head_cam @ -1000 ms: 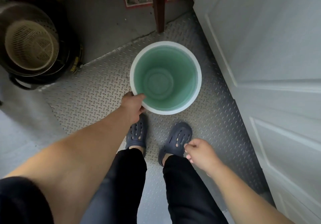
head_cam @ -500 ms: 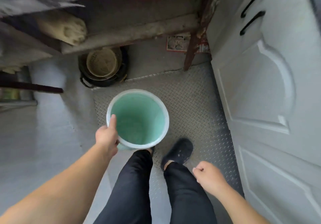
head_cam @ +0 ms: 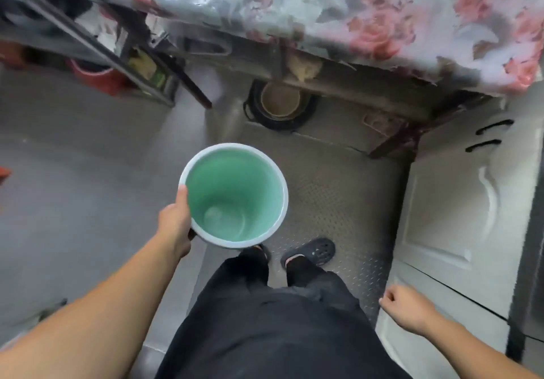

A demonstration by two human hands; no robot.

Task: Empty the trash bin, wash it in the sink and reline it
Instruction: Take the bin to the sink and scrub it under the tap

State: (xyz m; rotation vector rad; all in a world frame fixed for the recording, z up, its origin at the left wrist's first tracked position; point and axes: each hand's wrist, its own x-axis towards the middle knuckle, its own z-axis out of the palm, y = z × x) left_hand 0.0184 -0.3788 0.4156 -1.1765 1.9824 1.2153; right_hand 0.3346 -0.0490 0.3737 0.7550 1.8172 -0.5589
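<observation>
Trash bin (head_cam: 234, 194), head view: green inside, pale rim, empty and unlined, held off the checkered metal floor (head_cam: 338, 202) above the feet. Left hand (head_cam: 175, 221) grips its rim, thumb over the edge. Right hand (head_cam: 404, 309) loosely curled, holding nothing, near the white cabinet door (head_cam: 459, 202). Risk: a one-handed rim grip may slip, or the bin may clip the floral-covered counter (head_cam: 353, 10).

Left hand's fingers (head_cam: 190, 233) hidden behind the bin (head_cam: 234, 196); floral tablecloth (head_cam: 368, 16) blurred, cut off at top.
</observation>
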